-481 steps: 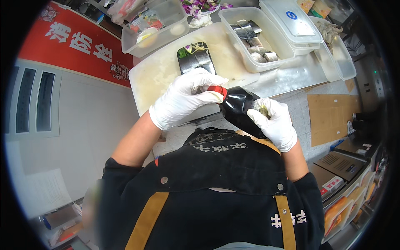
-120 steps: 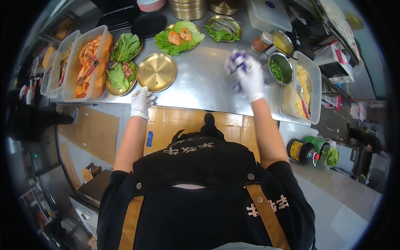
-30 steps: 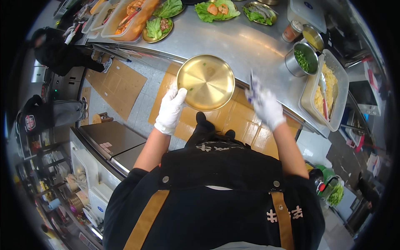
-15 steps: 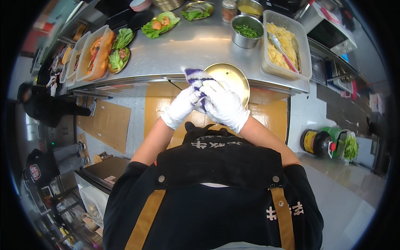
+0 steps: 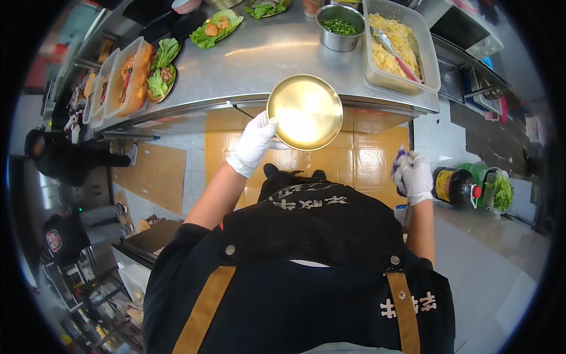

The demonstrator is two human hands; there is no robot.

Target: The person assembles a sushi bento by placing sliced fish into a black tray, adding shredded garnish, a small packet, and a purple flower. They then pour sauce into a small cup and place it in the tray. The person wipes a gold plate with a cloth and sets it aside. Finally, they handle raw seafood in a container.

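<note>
A round gold-coloured metal plate (image 5: 304, 112) is held up by its left rim, just off the counter's front edge. My left hand (image 5: 253, 144), in a white glove, is closed on that rim with the thumb over the top. Out to the right, away from the counter, my right hand (image 5: 414, 177), also gloved in white, is closed round a purple-and-white cloth (image 5: 401, 171). Most of the cloth is hidden in the fist. The plate's face is bare and shiny.
On the steel counter (image 5: 247, 74) are a metal pot of chopped greens (image 5: 340, 26), a tub of yellow shreds with tongs (image 5: 395, 47), lettuce-lined plates (image 5: 217, 29) and an orange-stained tub (image 5: 131, 76). Bottles (image 5: 454, 187) stand at right. A person (image 5: 71, 150) is at far left.
My hands have parted. The right one has swung right and back with the cloth; the left one now grips the plate's rim. The small green bit no longer shows on the plate.
</note>
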